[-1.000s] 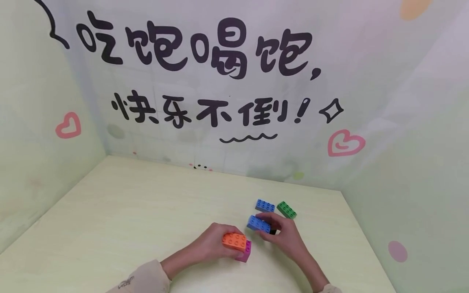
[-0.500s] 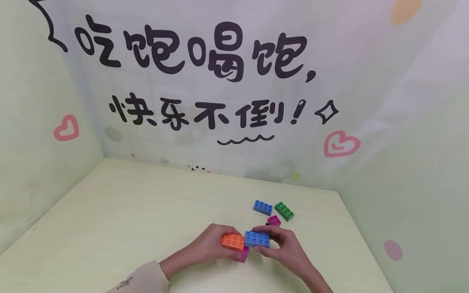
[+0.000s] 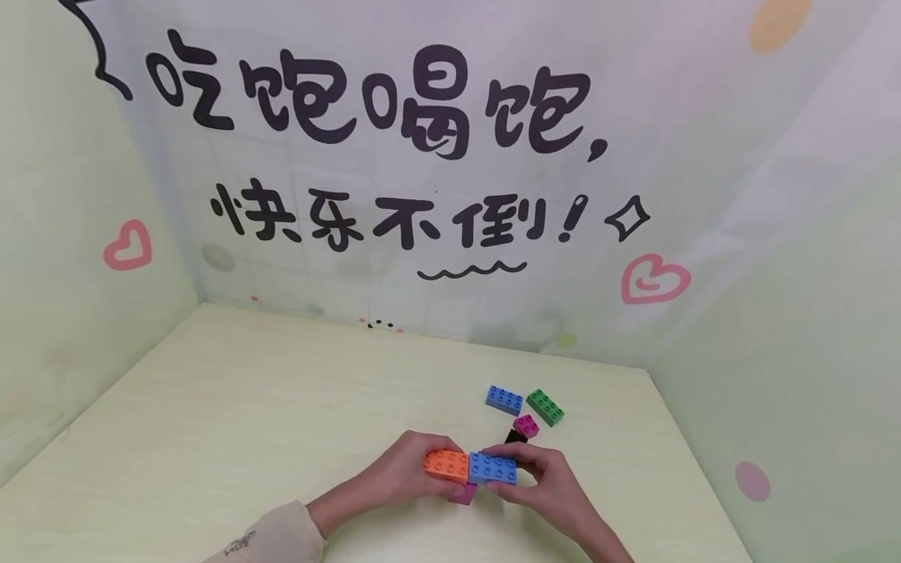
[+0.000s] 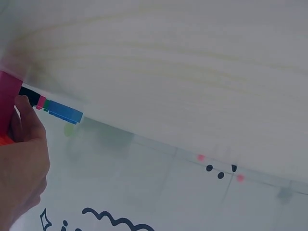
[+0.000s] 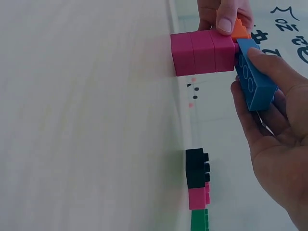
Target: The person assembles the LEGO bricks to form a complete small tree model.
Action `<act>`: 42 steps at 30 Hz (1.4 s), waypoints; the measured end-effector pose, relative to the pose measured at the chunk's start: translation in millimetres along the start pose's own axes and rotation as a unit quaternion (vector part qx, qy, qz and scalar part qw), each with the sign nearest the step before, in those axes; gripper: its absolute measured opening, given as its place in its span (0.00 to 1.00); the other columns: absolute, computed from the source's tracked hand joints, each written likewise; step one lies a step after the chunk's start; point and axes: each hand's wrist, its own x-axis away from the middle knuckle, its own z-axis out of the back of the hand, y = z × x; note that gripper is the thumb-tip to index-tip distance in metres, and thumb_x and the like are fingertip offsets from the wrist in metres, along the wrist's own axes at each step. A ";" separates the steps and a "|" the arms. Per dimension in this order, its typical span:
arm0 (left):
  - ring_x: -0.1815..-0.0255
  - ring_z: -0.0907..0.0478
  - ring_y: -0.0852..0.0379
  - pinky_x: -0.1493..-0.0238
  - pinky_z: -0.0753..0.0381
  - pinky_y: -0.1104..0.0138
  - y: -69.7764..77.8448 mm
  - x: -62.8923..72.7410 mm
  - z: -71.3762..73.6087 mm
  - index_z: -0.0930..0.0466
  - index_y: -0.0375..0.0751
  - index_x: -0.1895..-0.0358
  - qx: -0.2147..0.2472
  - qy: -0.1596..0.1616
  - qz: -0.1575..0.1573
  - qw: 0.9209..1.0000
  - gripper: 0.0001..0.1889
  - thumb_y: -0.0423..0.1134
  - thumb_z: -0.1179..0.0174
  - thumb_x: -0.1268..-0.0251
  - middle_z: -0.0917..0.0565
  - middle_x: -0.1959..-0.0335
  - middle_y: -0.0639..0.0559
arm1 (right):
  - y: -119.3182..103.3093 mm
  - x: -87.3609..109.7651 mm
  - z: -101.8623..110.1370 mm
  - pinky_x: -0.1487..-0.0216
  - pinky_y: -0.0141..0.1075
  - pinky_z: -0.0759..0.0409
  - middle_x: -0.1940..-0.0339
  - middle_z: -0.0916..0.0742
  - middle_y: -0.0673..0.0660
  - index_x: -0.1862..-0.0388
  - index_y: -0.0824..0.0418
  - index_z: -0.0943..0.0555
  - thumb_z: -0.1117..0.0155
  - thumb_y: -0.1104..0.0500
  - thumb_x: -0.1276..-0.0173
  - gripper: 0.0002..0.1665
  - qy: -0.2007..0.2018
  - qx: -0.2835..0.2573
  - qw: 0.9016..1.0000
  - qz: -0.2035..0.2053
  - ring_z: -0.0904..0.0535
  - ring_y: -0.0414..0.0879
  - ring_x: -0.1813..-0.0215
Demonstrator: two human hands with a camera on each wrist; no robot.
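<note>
My left hand [image 3: 408, 467] grips an orange toy building brick [image 3: 446, 464] and the stack of magenta bricks [image 5: 202, 53] beneath it. My right hand [image 3: 545, 478] pinches a blue brick [image 3: 493, 467] between thumb and fingers. In the head view the blue brick lies end to end with the orange one. From the right wrist, the blue brick's hollow underside shows, its near end right at the studs on top of the magenta stack and the rest of it jutting out past the stack. The left wrist view catches only part of the left hand [image 4: 29, 149] and some magenta.
Behind the right hand lie a black brick [image 3: 516, 436], a small magenta brick [image 3: 526, 425], a green brick [image 3: 545, 407] and a second blue brick [image 3: 504, 399] on the pale table [image 3: 281, 383]. A printed wall [image 3: 394, 274] closes off the back.
My right hand has brought the blue brick left and toward me, up against the orange brick, uncovering the small magenta and black bricks. The left hand has stayed almost still.
</note>
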 end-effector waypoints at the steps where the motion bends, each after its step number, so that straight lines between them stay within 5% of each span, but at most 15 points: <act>1: 0.65 0.22 0.64 0.59 0.22 0.70 0.1 0.0 -0.2 0.15 0.53 0.55 0.001 -0.001 0.001 1.000 0.18 0.46 0.23 0.51 0.18 0.64 0.67 | 0.9 0.0 -0.1 0.40 0.36 0.26 0.49 0.15 0.48 0.45 0.49 0.17 0.27 0.49 0.38 0.22 -0.001 0.002 1.000 0.000 0.21 0.46 0.45; 5: 0.66 0.22 0.64 0.60 0.22 0.70 0.9 0.6 -0.6 0.15 0.53 0.56 -0.002 -0.002 -0.002 1.000 0.17 0.48 0.23 0.51 0.18 0.64 0.67 | 2.5 0.7 -0.4 0.40 0.37 0.26 0.50 0.15 0.47 0.45 0.46 0.17 0.28 0.48 0.38 0.21 -0.004 0.008 1.000 -0.004 0.21 0.45 0.46; 12: 0.67 0.22 0.64 0.60 0.22 0.70 2.6 1.4 -0.2 0.14 0.52 0.57 -0.005 -0.001 -0.011 1.000 0.17 0.48 0.23 0.52 0.17 0.66 0.68 | -1.5 1.4 -2.1 0.40 0.52 0.27 0.53 0.14 0.45 0.47 0.45 0.15 0.26 0.48 0.40 0.20 0.007 0.032 0.999 0.021 0.20 0.45 0.49; 23: 0.56 0.23 0.64 0.52 0.23 0.67 10.9 -0.2 0.0 0.17 0.62 0.50 0.013 0.007 -0.025 1.000 0.20 0.54 0.27 0.47 0.18 0.56 0.70 | -10.3 3.2 -3.7 0.46 0.45 0.23 0.58 0.14 0.42 0.49 0.40 0.14 0.24 0.46 0.43 0.21 0.014 0.071 0.997 0.023 0.21 0.44 0.54; 33: 0.58 0.23 0.61 0.55 0.23 0.68 13.1 -4.0 -0.2 0.13 0.58 0.56 0.037 0.014 -0.027 0.999 0.13 0.47 0.26 0.46 0.16 0.61 0.67 | -9.3 3.4 -3.0 0.43 0.53 0.25 0.56 0.14 0.42 0.49 0.40 0.15 0.25 0.45 0.42 0.20 0.013 0.067 0.998 0.013 0.21 0.44 0.51; 42: 0.60 0.24 0.59 0.59 0.23 0.68 17.5 -9.6 4.2 0.14 0.58 0.59 0.016 -0.003 -0.009 1.000 0.12 0.48 0.26 0.47 0.17 0.63 0.66 | -4.3 -0.7 -3.0 0.42 0.45 0.24 0.52 0.14 0.40 0.49 0.43 0.16 0.24 0.47 0.42 0.21 0.015 0.069 0.997 0.036 0.20 0.42 0.48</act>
